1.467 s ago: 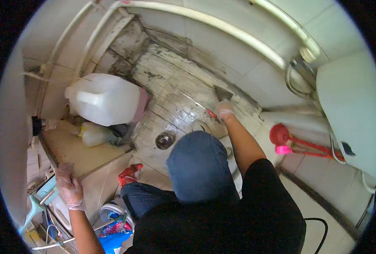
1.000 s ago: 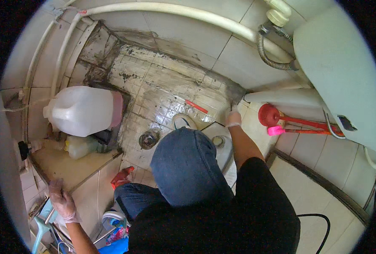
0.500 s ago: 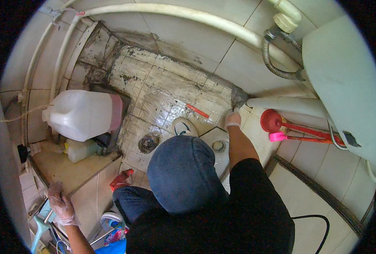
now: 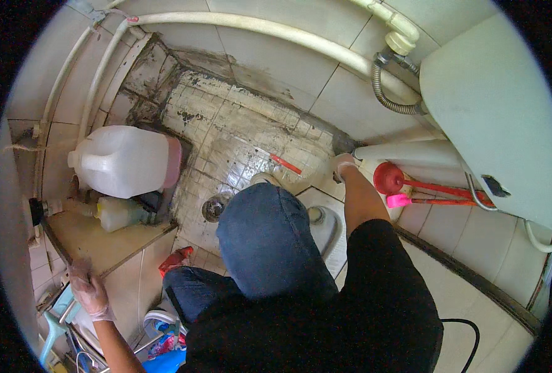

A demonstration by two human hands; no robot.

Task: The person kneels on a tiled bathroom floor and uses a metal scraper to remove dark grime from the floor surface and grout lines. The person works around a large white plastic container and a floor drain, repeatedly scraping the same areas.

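Note:
My right hand [image 4: 345,166], in a clear plastic glove, reaches down to the floor by the far right corner, beside the end of the white pipe [image 4: 406,152]. Its fingers are bent inward around something dark that I cannot make out. On the wet, stained tiles left of it lies a thin tool with a red handle [image 4: 285,164]. My left hand [image 4: 89,291], gloved the same way, rests at the near corner of the tan ledge [image 4: 117,245], fingers stretched out and holding nothing. Below that hand are light-blue plastic handles [image 4: 53,339].
A white jug of pink liquid [image 4: 124,165] and a small yellowish bottle [image 4: 117,214] stand on the left. A floor drain [image 4: 214,208] lies near my knee, a squat toilet [image 4: 335,233] to its right. A red plunger [image 4: 388,178] and pink brush [image 4: 399,201] lean at right.
My right hand has shifted slightly right and toward the corner. My knee now covers more of the shoe, and more of the squat toilet shows. My left hand stays at the ledge.

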